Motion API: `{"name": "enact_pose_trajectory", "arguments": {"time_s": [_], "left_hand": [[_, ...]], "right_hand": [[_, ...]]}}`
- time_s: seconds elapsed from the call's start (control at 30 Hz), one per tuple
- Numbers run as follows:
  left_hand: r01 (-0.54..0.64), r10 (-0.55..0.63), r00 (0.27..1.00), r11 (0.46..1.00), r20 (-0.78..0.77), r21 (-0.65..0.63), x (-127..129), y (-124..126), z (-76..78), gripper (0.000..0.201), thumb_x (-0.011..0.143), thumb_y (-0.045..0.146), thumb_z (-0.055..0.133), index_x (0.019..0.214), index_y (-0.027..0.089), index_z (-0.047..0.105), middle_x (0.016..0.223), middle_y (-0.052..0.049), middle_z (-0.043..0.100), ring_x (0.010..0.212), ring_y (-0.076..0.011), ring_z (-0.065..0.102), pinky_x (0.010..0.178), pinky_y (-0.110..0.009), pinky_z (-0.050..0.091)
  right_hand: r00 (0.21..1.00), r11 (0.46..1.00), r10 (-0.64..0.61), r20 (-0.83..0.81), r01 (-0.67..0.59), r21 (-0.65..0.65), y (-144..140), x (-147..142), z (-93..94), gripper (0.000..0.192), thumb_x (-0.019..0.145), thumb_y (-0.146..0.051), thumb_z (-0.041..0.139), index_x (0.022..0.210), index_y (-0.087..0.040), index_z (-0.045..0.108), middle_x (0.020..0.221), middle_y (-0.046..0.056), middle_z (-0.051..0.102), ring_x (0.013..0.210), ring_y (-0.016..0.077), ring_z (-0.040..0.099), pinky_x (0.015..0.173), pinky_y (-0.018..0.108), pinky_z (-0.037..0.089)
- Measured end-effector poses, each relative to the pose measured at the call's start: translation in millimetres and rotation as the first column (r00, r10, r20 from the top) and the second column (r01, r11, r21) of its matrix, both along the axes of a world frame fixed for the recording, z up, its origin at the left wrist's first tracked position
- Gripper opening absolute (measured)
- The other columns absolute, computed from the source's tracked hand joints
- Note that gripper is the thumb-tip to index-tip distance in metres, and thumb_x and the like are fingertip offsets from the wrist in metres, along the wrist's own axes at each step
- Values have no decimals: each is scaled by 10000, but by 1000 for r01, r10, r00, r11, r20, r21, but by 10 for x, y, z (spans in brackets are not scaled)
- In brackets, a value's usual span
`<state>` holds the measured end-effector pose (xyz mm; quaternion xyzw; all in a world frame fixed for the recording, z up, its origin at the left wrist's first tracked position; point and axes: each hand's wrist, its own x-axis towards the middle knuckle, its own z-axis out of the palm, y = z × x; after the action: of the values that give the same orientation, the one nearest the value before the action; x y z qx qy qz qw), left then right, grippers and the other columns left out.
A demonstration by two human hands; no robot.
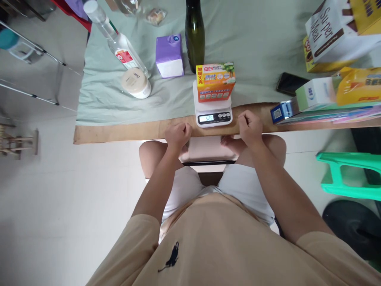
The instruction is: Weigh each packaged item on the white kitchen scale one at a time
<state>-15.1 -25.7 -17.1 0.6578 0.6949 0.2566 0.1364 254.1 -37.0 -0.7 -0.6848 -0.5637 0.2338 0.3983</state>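
Both fists rest curled at the desk [125, 133] edge, left hand [177, 135] and right hand [249, 126] gripping nothing, flanking the scale [212, 113] (display blurry); the orange box [216, 81] hides its platform.

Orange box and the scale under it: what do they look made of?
Orange box: printed cardboard by its sharp folded edges, slightly glossy. Scale: white plastic, probably, smooth moulded body with a lit display. Both hands rest closed at the table edge.
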Motion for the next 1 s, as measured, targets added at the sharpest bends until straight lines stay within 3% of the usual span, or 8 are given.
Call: {"name": "enact_pose_trajectory", "arguments": {"time_s": [0.27,0.4,0.53,0.6,0.7,0.83,0.93,1.0], "left_hand": [[19,-22,998,999,62,43,-40,-7,-31,530,953,384,546,528,181,303,505,7,299,536,-112,230,625,-330,138],[19,-23,995,999,93,50,-80,-10,-27,441,995,417,530,634,198,405,574,1,411,564,-132,332,639,-318,199],[25,-37,988,996,149,82,-99,-22,0,181,998,222,438,882,209,577,833,-56,633,758,-172,553,705,-298,348],[45,-69,979,991,190,126,-95,-31,22,248,907,77,410,950,214,612,994,-81,674,885,-185,603,785,-303,420],[69,-105,969,984,224,166,-87,-52,55,271,792,5,424,829,212,595,1000,-85,664,968,-203,599,851,-323,448],[48,-81,941,993,329,109,-105,-84,89,249,868,76,433,651,198,451,731,-43,554,721,-165,516,715,-314,418],[18,-69,919,991,388,134,-86,-33,147,316,995,199,353,722,205,510,718,-37,565,746,-164,558,763,-318,472],[24,-108,884,982,455,188,-11,66,231,297,1044,289,351,916,209,607,947,-65,677,983,-179,643,952,-338,512]], "right_hand": [[1000,1000,2,11,-2,4,-13,-19,14,301,891,-431,456,731,-192,545,689,22,566,680,142,498,699,309,366],[1000,1000,-3,18,3,-3,-10,-16,-2,296,893,-434,471,733,-194,538,688,18,563,684,142,502,700,310,374],[1000,1000,-16,25,16,-11,-4,-19,-15,296,887,-437,477,723,-198,537,672,20,558,671,146,488,681,308,367],[1000,1000,-13,26,13,-10,-2,-24,-13,283,880,-426,483,717,-202,539,675,25,566,674,151,491,680,311,372],[999,1000,-8,31,8,-8,-1,-26,-9,259,875,-406,495,716,-207,542,691,33,575,685,159,508,689,324,387],[1000,1000,-23,-3,23,8,6,-15,-25,251,891,-415,505,747,-212,533,692,32,553,692,162,510,708,336,429],[992,996,-52,-116,60,72,57,-46,-10,210,915,-408,497,921,-214,576,865,59,639,815,176,587,816,358,503],[985,990,-46,-168,67,123,147,-109,67,238,919,-388,512,1070,-217,579,1071,88,672,990,188,636,942,384,528]]}}
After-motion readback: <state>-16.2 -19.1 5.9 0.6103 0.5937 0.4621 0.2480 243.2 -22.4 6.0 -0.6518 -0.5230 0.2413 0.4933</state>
